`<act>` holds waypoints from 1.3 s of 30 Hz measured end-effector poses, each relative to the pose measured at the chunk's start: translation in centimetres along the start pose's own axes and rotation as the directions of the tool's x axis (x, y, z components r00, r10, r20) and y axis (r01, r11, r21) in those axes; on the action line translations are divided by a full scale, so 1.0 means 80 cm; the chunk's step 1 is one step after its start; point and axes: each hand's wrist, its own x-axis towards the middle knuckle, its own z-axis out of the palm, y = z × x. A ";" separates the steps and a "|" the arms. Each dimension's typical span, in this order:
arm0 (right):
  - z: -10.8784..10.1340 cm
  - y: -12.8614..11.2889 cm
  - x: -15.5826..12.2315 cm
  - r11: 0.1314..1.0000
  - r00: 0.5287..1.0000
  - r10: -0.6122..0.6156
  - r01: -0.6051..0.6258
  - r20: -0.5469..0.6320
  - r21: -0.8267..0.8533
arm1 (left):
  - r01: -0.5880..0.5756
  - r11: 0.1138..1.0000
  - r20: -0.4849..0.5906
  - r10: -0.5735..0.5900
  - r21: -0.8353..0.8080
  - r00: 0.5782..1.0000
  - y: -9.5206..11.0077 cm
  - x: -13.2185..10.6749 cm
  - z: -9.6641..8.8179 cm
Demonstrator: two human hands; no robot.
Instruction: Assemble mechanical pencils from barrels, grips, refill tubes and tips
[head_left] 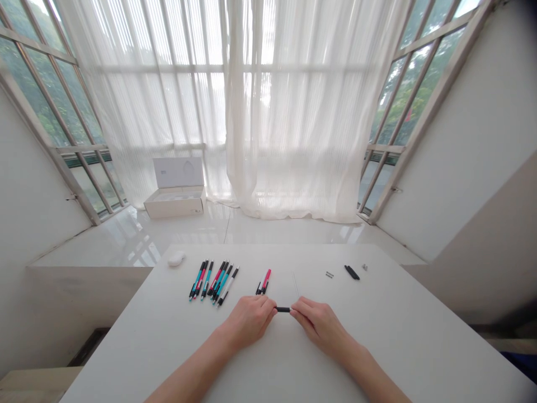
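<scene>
My left hand (247, 320) and my right hand (319, 323) rest on the white table (411, 336), fingers pinched on the two ends of a short black pen part (283, 309) held between them. Just beyond my left hand lies a pink pen with a black one (264, 281). A thin white refill (296, 284) lies beyond my right hand. Farther left, a row of several teal, pink and black pens (213, 278) is spread on the table.
A small white oval object (176, 258) sits at the table's far left. A black pen piece (352, 272) and small metal bits (329, 274) lie far right. An open white box (176, 190) stands on the floor by the curtained window.
</scene>
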 end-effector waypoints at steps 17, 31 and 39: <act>0.001 -0.009 -0.001 1.000 1.000 0.016 -0.016 0.015 0.008 | -0.006 1.000 0.010 0.006 0.003 1.000 0.001 -0.001 0.002; 0.007 -0.008 -0.002 0.998 0.999 0.054 -0.054 0.007 0.035 | -0.027 0.999 -0.098 0.023 -0.045 0.995 0.002 0.000 0.006; 0.022 -0.015 0.003 0.932 0.976 0.220 -0.207 -0.009 0.298 | -0.013 1.000 -0.169 0.009 -0.022 0.985 0.001 0.001 0.001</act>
